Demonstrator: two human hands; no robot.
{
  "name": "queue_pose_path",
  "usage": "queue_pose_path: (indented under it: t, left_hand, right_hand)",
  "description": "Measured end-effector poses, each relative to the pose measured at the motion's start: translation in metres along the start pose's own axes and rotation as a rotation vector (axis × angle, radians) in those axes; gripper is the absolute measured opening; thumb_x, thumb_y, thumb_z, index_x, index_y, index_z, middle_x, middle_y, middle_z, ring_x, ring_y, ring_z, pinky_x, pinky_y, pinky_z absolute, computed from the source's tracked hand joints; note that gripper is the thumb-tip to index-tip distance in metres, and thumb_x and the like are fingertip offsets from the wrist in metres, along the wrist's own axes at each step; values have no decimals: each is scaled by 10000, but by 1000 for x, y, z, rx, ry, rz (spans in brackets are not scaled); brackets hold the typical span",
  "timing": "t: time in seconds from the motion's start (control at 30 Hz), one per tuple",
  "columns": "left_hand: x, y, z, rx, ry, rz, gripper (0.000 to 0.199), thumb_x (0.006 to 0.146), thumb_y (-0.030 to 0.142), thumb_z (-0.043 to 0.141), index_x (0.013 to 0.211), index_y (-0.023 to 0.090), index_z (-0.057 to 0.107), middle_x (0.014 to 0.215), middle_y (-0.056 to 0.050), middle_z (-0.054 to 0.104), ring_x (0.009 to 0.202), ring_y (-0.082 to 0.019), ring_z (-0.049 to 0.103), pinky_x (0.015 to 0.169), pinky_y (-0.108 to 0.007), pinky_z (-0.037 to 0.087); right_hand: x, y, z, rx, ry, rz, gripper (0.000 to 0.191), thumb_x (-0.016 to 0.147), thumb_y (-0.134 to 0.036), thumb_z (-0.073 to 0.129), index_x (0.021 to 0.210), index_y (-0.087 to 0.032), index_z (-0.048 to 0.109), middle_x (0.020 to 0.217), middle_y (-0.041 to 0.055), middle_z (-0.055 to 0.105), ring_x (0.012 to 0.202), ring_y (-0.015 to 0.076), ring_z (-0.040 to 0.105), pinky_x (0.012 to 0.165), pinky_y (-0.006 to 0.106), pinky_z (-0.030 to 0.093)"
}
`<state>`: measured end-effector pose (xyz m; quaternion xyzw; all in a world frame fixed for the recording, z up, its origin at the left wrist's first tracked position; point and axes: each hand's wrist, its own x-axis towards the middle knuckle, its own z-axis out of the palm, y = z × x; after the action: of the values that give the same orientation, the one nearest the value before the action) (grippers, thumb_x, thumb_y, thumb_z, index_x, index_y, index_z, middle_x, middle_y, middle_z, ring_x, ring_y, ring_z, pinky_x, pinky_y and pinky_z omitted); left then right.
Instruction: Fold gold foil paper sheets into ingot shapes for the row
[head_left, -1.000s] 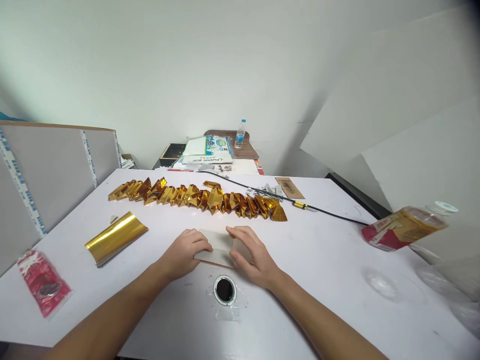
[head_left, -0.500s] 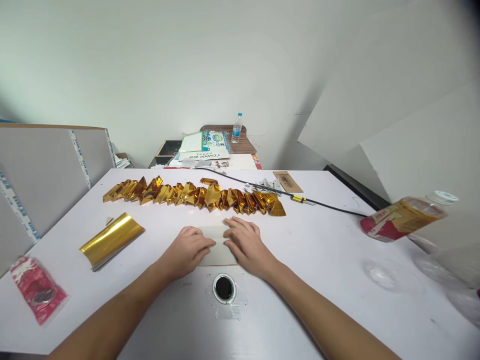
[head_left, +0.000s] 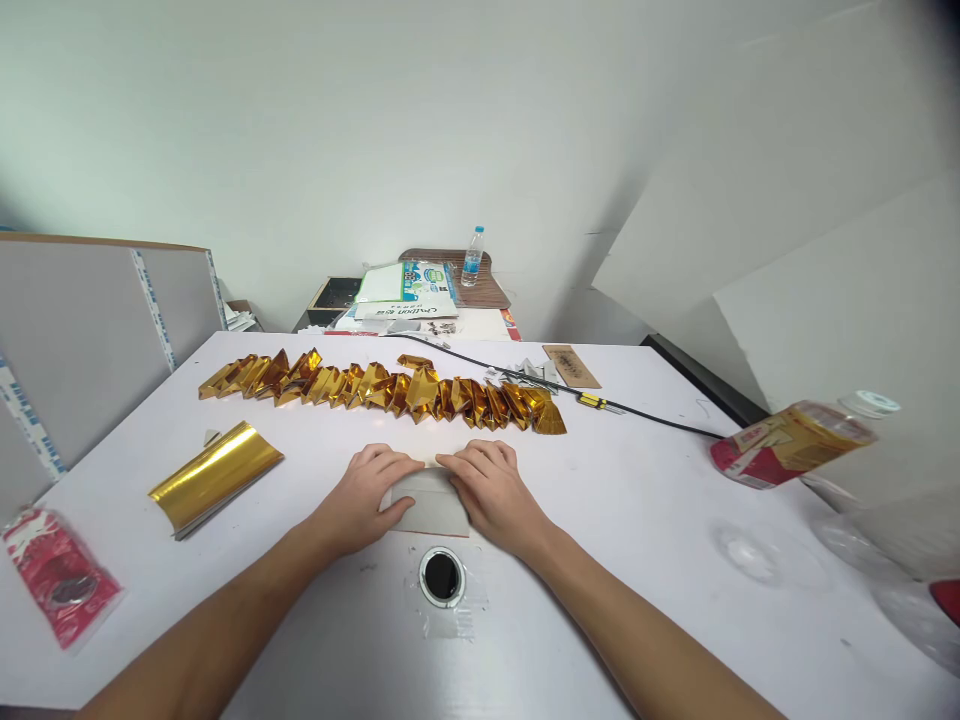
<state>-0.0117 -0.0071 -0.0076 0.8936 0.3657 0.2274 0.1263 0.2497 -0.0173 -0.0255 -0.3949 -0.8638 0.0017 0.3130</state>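
Note:
A pale grey sheet of paper [head_left: 431, 508] lies on the white table in front of me, its far part lifted and curling. My left hand [head_left: 369, 500] is closed on the sheet's far left side, fingers bent over the edge and thumb on the paper. My right hand [head_left: 495, 494] is closed on the far right side, its fingertips close to those of the left. Beyond both hands runs a row of folded gold foil paper ingots [head_left: 375, 390]. A stack of gold foil sheets [head_left: 217, 478] lies to the left, curled upward.
A pink plastic packet [head_left: 60, 580] lies at the left. A ringed hole [head_left: 442, 577] sits in the table before me. A black cable [head_left: 645, 416] crosses the far right, near a brown card [head_left: 571, 366]. A large bottle [head_left: 795, 440] rests tilted at the right.
Both hands have moved to the sheet's far edge and drawn closer together. The far part of the paper has been lifted and bent toward me. The view has shifted slightly.

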Motion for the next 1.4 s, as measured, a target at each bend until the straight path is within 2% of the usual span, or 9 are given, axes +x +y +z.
queue_pose_path:
  t: [0.1,0.3,0.43,0.6,0.73,0.97,1.27,1.4]
  left_hand:
    - [0,0,-1,-8,0,12,372,947,199,657,1313,245,614,1292,-53,682,1211,-278,538,1057,-478,455]
    - [-1,4,-1,-32,42,37,296,945,160,639,1231,237,635,1203,-59,702,1143,-250,567,1010,-424,474]
    - [0,5,2,-66,47,60,230,953,139,619,1161,229,660,1144,-57,713,1085,-233,578,972,-398,487]
    - [0,6,1,-68,52,67,219,948,116,607,1110,240,688,1103,-36,727,1073,-234,571,976,-423,479]
    - [0,8,0,-70,55,60,203,913,151,648,1090,236,701,1097,-51,718,1078,-250,571,966,-444,489]
    - [1,9,1,-46,79,54,213,981,117,529,1023,215,713,1047,-51,729,1033,-223,584,937,-424,498]
    - [0,1,5,-15,66,55,271,937,93,579,1146,224,688,1131,-55,726,1091,-238,588,972,-435,503]
    - [2,1,4,-2,60,63,228,927,97,584,1095,210,689,1119,-63,732,1080,-235,600,970,-431,518]
  right_hand:
    - [0,-1,-6,41,-19,-30,327,1042,-140,458,1299,-245,630,1136,96,707,1121,257,562,964,459,378]
    - [-2,-7,-8,187,-34,-8,126,1016,-301,593,1091,-234,670,1177,97,680,1157,269,561,1008,482,418]
    - [-1,-8,-4,205,-103,14,77,975,-284,646,1011,-216,640,1229,109,662,1178,285,553,1008,492,443]
    - [1,-9,-2,264,-116,-1,140,942,-232,669,1081,-217,650,1166,81,696,1147,266,580,1010,482,457]
    - [1,-8,0,271,-102,-1,156,921,-209,688,1075,-231,691,1206,66,710,1195,264,588,1033,487,454]
    - [1,-8,0,273,-109,-7,155,928,-217,663,1077,-231,704,1232,83,719,1211,272,611,1039,500,468]
    - [2,-7,-2,280,-143,6,126,955,-229,666,1078,-229,694,1201,71,718,1180,255,613,1021,480,451]
    - [3,-7,-4,283,-131,-1,103,957,-234,661,1055,-224,692,1162,76,709,1146,245,612,1019,469,455]
